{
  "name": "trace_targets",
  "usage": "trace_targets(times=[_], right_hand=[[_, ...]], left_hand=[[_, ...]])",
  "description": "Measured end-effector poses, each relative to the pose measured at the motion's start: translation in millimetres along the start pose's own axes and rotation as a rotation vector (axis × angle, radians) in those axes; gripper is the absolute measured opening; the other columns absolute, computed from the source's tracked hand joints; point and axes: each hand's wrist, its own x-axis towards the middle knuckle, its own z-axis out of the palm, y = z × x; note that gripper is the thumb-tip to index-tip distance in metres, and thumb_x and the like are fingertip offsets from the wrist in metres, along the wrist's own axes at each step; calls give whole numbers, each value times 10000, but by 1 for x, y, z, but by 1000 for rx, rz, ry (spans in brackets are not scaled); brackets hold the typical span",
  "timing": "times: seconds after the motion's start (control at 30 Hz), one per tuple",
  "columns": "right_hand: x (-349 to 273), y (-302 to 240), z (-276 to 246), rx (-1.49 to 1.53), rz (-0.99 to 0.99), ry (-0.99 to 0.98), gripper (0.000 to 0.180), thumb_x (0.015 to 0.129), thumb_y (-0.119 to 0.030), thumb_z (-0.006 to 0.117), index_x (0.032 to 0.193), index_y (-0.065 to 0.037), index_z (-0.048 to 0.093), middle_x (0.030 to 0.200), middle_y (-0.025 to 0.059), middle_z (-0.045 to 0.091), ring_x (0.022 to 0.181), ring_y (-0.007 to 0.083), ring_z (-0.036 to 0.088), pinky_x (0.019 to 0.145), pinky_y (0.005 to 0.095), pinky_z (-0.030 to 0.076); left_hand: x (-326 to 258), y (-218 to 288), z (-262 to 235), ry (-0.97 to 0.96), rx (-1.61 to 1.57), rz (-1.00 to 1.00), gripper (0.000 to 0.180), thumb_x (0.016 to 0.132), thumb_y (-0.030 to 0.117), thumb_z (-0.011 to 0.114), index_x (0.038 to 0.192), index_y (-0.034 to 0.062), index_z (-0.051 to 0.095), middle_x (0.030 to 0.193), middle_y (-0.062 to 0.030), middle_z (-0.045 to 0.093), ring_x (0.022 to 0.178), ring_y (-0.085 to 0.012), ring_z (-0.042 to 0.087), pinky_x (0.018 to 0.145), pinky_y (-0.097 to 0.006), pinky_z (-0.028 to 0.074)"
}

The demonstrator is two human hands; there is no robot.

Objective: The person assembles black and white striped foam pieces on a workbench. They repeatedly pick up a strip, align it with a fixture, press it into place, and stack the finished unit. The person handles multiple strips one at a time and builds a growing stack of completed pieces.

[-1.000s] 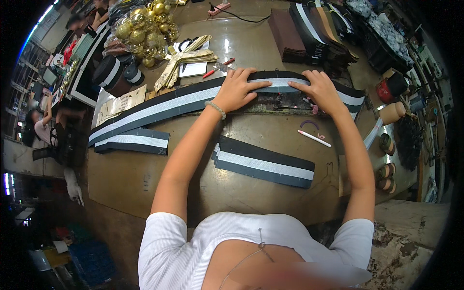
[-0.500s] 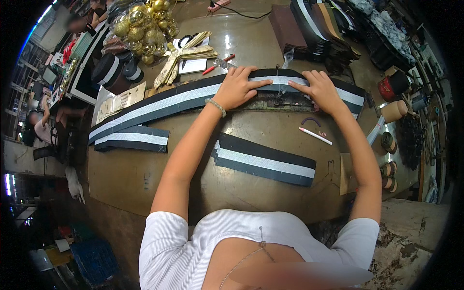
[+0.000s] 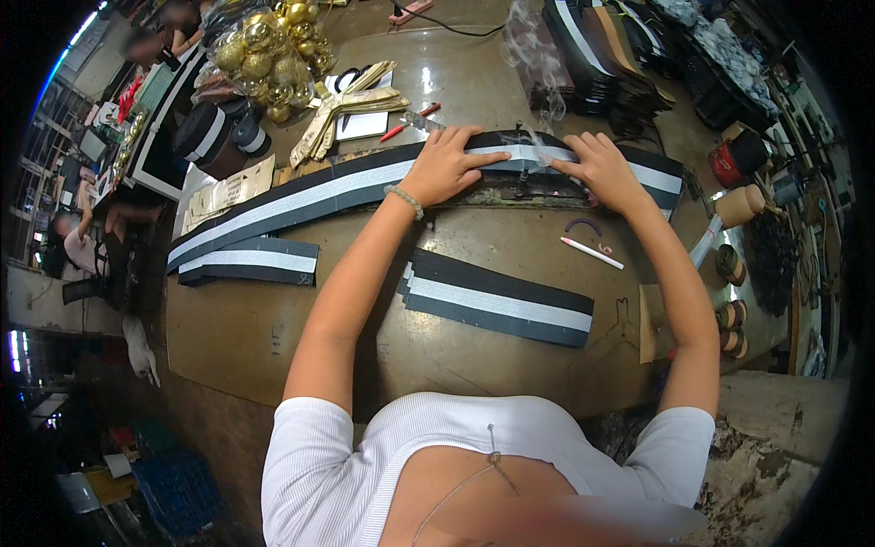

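Two hands press a long striped band.

The left hand and right hand lie flat, fingers spread, holding nothing, on the black and white band across the table.

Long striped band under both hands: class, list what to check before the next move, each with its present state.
1. Left hand flat on the long striped band: ok.
2. Right hand flat on it: ok.
3. Band lying straight between the hands: cannot tell.
4. White pencil clear of the band: ok.
5. Cut striped pieces lying apart from the band: ok.
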Motion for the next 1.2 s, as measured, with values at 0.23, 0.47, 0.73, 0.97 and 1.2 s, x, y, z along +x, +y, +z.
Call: trace_targets(times=[0.23,0.47,0.73,0.97,1.2], right_hand=[[-2,-1,-10,151,54,-113,885,530,-75,818,1355,-320,609,1282,47,572,1066,238,539,896,350,408],[4,4,-16,310,191,-115,679,743,-8,680,1380,-230,602,1243,10,611,1080,207,554,899,346,398],[3,0,-12,313,177,-167,628,767,19,639,1350,-215,622,1206,-2,623,1074,206,563,899,352,402],[-2,-16,-8,171,140,-143,584,808,-13,624,1357,-209,609,1169,35,603,1051,231,546,914,376,394],[-7,-44,-15,-30,187,-98,480,882,-102,559,1345,-217,613,1137,44,596,1051,243,552,1065,491,388]], left_hand=[[-1,3,-4,-9,-82,26,540,865,127,631,1348,369,612,1467,-37,473,1268,-280,467,1057,-447,349],[3,-1,-17,-64,-190,-14,539,895,101,541,1419,233,547,1529,-17,453,1284,-293,460,1063,-439,330],[-2,2,-14,-157,-199,-49,624,873,113,520,1482,237,476,1556,10,432,1283,-316,449,1085,-476,299],[-7,6,-13,-164,-98,-47,657,863,134,537,1504,247,443,1564,54,420,1277,-309,445,1086,-477,304],[-15,9,-17,-184,-171,-21,705,836,147,489,1528,258,415,1582,50,411,1257,-335,431,1106,-465,274]])
